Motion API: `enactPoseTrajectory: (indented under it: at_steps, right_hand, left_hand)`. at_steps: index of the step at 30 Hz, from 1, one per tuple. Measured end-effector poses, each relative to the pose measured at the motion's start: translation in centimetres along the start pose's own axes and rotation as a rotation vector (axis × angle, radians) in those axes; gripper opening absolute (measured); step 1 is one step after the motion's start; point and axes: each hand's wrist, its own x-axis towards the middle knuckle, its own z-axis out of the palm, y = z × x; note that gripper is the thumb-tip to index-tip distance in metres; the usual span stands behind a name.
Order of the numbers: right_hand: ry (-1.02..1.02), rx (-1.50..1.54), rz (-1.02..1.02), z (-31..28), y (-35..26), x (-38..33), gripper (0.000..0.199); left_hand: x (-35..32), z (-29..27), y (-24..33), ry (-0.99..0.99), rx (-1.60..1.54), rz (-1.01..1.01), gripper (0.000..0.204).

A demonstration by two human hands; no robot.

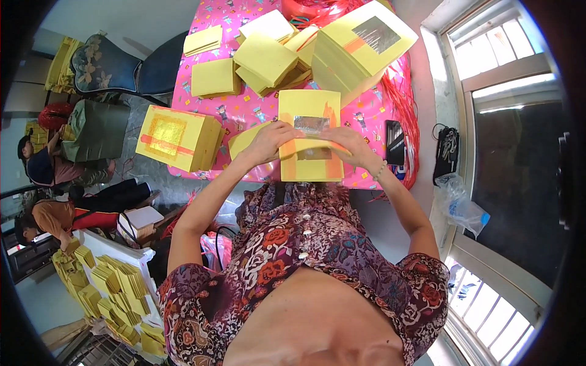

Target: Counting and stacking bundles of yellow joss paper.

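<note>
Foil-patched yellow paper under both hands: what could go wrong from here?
The foil-patched yellow paper might crease crookedly if the left hand and right hand pull unevenly.
The foil-topped stack at left seems to jut past the pink tablecloth's edge, so a bump could tip it.
Red strands along the right edge might snag.

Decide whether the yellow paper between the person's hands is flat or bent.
Bent: the yellow paper shows a curved edge bowing between the left hand and right hand.

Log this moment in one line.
left hand: holding yellow paper; right hand: holding yellow paper; beyond: yellow stacks; rightward: red strands
</note>
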Motion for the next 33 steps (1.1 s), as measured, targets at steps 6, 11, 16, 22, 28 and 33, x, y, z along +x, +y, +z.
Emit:
enactPoseTrajectory:
  at_steps: [6, 11, 16, 22, 28, 33]
  right_hand:
    - [0.143, 0.45, 0.519, 1.2, -0.1, 1.7, 0.034]
    - [0.528, 0.611, 0.732, 3.5, 0.7, 2.2, 0.035]
    - [0.541, 0.482, 0.808, 3.6, 0.6, 3.0, 0.035]
    - [0.458, 0.294, 0.931, 2.7, 0.2, 3.9, 0.034]
    - [0.491, 0.27, 0.918, 2.9, 0.5, 4.1, 0.034]
    - [0.443, 0.234, 1.003, 2.1, 0.0, 4.7, 0.035]
  left_hand:
    - [0.9, 1.0, 0.7, 0.322, -0.424, -0.493, 0.038]
    - [2.5, 1.9, 0.6, 0.472, -0.387, -0.578, 0.048]
    - [3.0, 2.8, 0.4, 0.522, -0.353, -0.609, 0.054]
    - [2.9, 3.8, 0.0, 0.57, -0.218, -0.603, 0.056]
    - [3.3, 3.5, -0.3, 0.569, -0.331, -0.668, 0.06]
    - [3.7, 2.9, -0.3, 0.509, -0.297, -0.719, 0.062]
